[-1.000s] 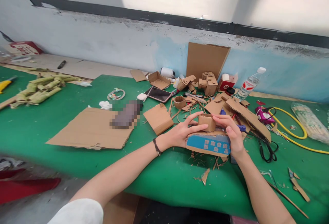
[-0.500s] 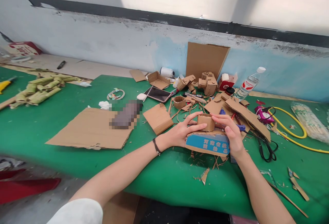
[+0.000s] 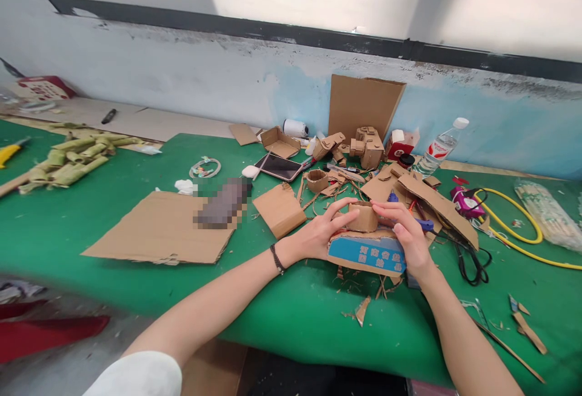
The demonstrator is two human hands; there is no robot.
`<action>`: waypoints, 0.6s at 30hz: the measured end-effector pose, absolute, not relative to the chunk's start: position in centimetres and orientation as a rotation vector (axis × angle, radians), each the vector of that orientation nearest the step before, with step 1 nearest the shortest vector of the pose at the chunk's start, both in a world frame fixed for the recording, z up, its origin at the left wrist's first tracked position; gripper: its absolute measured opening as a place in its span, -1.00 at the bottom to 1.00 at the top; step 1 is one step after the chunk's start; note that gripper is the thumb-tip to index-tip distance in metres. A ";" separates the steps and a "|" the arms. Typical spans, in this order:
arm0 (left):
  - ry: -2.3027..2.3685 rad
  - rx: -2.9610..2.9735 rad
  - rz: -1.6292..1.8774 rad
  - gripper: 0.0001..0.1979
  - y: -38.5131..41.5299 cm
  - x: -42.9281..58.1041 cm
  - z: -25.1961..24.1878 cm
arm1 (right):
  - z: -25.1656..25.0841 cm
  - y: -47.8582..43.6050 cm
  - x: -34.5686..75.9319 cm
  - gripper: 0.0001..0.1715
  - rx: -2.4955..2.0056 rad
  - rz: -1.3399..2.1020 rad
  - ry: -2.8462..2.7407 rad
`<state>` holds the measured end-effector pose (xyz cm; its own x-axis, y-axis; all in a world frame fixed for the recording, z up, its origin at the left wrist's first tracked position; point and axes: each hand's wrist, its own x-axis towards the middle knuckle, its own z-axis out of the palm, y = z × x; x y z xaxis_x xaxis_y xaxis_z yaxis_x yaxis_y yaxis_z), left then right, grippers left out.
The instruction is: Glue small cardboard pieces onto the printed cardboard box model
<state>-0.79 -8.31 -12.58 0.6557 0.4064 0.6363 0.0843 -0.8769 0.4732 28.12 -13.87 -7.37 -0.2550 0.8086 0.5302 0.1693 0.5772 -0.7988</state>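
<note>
Both hands grip a small cardboard box (image 3: pixel 344 251) with a blue printed side facing me. A cardboard ring (image 3: pixel 362 219) stands on top of it. My left hand (image 3: pixel 319 233) holds the left end, its index finger and thumb touching the ring. My right hand (image 3: pixel 408 239) closes on the right end, its fingertips against the ring's right rim. Part of the box's right end is hidden by that hand. Close behind lies a second cardboard ring (image 3: pixel 317 181). A blue glue gun (image 3: pixel 425 225) lies partly hidden behind my right hand.
A flat cardboard sheet (image 3: pixel 159 229) and a cardboard piece (image 3: pixel 279 211) lie to the left. Behind are a phone (image 3: pixel 279 167), a cardboard camera-like model (image 3: pixel 369 148) and a water bottle (image 3: pixel 442 148). A yellow cable (image 3: pixel 522 239) and bagged sticks (image 3: pixel 548 214) lie right. Cardboard scraps (image 3: pixel 362 311) litter the front.
The cardboard ring has shifted very slightly left on the box, with the fingertips still on it. Otherwise the hands and the box hold nearly the same position.
</note>
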 end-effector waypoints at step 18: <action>0.453 2.426 1.134 0.10 -8.5 -0.5 -12.5 | -6.8 -13.9 28.2 -0.52 -0.823 0.801 -1.760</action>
<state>-0.52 -8.53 -12.47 0.6142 0.4567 0.6436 0.1122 -0.8578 0.5016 28.16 -13.90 -6.81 -0.2755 0.8225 0.4976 0.1654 0.5505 -0.8183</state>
